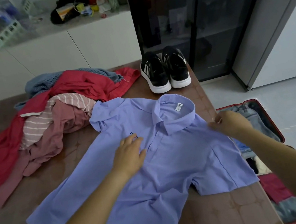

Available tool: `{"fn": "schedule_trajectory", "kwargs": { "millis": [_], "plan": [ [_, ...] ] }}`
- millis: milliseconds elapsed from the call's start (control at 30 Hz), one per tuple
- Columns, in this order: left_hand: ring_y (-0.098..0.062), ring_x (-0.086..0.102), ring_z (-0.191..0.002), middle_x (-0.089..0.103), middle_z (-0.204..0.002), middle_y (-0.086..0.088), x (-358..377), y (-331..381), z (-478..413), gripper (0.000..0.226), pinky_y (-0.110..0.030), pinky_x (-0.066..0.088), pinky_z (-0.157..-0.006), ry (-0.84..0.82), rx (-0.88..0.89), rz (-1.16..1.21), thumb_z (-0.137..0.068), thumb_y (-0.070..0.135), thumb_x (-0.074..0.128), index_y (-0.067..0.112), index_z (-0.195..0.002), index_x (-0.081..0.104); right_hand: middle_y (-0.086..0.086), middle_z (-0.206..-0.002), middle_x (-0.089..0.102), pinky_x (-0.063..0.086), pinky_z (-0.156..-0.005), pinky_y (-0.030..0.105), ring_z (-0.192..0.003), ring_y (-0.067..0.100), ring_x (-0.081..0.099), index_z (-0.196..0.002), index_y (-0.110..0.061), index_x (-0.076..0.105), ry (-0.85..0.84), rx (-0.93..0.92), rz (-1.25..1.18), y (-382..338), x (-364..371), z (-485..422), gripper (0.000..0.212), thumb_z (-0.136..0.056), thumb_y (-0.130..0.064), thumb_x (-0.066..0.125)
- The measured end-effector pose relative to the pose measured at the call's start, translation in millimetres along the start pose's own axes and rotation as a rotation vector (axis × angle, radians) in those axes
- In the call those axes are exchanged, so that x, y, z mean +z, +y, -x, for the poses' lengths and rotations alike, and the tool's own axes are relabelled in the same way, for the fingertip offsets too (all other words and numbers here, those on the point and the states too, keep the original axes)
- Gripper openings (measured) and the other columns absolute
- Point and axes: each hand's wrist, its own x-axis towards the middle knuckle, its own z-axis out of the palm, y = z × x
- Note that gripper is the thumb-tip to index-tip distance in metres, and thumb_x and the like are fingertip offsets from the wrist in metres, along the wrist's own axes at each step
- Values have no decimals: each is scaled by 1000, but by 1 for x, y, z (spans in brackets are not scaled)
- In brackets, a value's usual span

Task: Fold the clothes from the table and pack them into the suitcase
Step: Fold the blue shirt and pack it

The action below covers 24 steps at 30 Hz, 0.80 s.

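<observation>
Left hand (pixel 130 153) flat on blue shirt (pixel 181 166), right hand (pixel 229 121) pinching its shoulder

A shirt (pixel 171 166) lies flat on the counter (pixel 236 212), collar at the far end. To its left and behind it sits a pile (pixel 57 122) of clothes. The shoes (pixel 165 70) stand side by side behind the shirt, at the far right corner. The left hand (pixel 130 153) rests on the shirt's middle. The right hand (pixel 230 122) pinches its right shoulder. The suitcase (pixel 270 119) lies open on the floor, right of the counter, with packed clothes (pixel 248 115) in it.
</observation>
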Motion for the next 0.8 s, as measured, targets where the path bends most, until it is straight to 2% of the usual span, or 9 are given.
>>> {"fn": "schedule_trajectory", "kwargs": {
  "millis": [100,233,333,400,467,533,600,700,800],
  "plan": [
    [-27,34,-131,37,-146,-4,-20,-6,-57,48,-37,35,-104,12,-27,-123,-93,29,52,17,-139,43,7,-97,66,50,-75,36,-90,31,61,-101,-13,62,8,31,-81,-23,8,-12,33,-81,-38,63],
    [-30,39,-127,42,-141,-7,-28,-12,-116,46,-43,40,-100,-46,-50,-232,-94,27,51,16,-138,42,11,-111,63,43,-76,34,-103,33,59,-117,-13,56,30,46,-107,-43,21,-26,39,-89,-39,57],
    [-30,40,-125,44,-138,-6,-27,-14,-150,42,-43,41,-95,-47,-43,-316,-93,15,49,16,-134,45,7,-106,62,38,-78,34,-100,30,59,-98,-17,52,54,14,13,-53,27,-29,23,-89,-37,54],
    [-30,40,-125,45,-138,-6,-24,-22,-173,44,-43,41,-96,-29,-38,-357,-90,8,48,16,-133,45,1,-98,62,34,-81,35,-97,27,59,-88,-21,47,72,-1,118,-56,31,-29,16,-88,-36,52],
    [-31,39,-124,44,-139,-5,-20,-31,-193,47,-42,39,-99,-4,-26,-388,-90,8,47,18,-136,43,0,-96,66,29,-80,35,-95,27,59,-82,-24,49,104,-23,164,-54,37,-31,9,-88,-32,49],
    [-31,41,-120,48,-133,-8,-15,-33,-205,42,-42,38,-96,28,-12,-423,-91,9,48,18,-132,46,1,-94,68,27,-78,35,-92,27,60,-79,-25,52,142,-49,185,-50,40,-37,11,-88,-27,45],
    [-32,44,-113,53,-119,-10,-15,-32,-210,30,-42,38,-89,103,7,-475,-88,7,49,15,-116,54,3,-92,68,27,-78,35,-92,28,60,-78,-25,51,177,-63,169,-47,38,-43,15,-90,-29,43],
    [-37,48,-103,56,-107,-17,-22,-36,-213,21,-44,38,-80,320,-49,-361,-86,4,47,8,-103,59,11,-90,67,25,-75,35,-89,33,59,-76,-22,51,258,-44,70,-45,28,-56,19,-92,-30,45],
    [-39,45,-110,53,-118,-19,-33,-35,-209,28,-47,38,-84,381,-168,-146,-91,13,51,11,-118,57,16,-97,66,38,-72,35,-92,37,60,-94,-12,61,254,-56,-177,-45,22,-64,14,-88,-22,53]
  ]
}}
